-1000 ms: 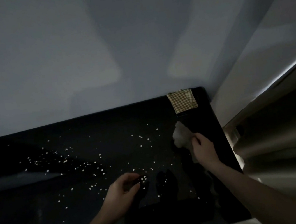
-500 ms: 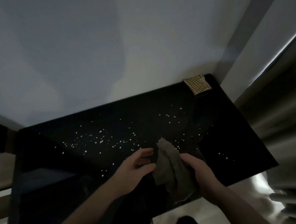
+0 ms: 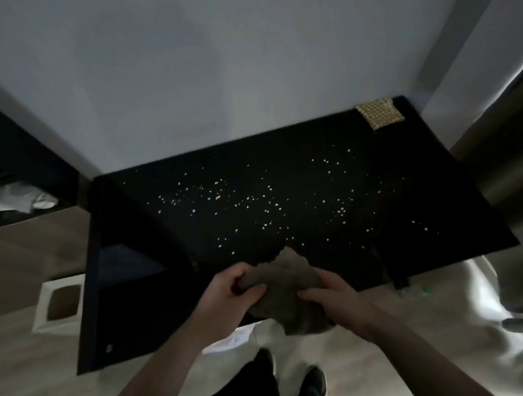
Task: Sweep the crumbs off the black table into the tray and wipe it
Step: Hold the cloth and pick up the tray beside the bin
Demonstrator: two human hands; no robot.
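Gripping the cloth point(image 3: 282, 289) in both your left hand point(image 3: 233, 296) and right hand point(image 3: 333, 298) at the table's point(image 3: 440, 224) near edge, you had swept nothing: crumbs point(image 3: 253, 199) lay scattered across it.

The left hand point(image 3: 230, 296) has closed on the grey cloth point(image 3: 282, 289), which a second ago only the right hand point(image 3: 332, 301) held. Both hands now bunch it between them, nearer the person.

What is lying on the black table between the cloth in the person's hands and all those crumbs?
Nothing visible. The left hand and right hand hold the grey cloth at the near edge of the black table, and bare tabletop runs to the crumbs. The checkered cloth sits off in the far right corner. No tray is recognisable.
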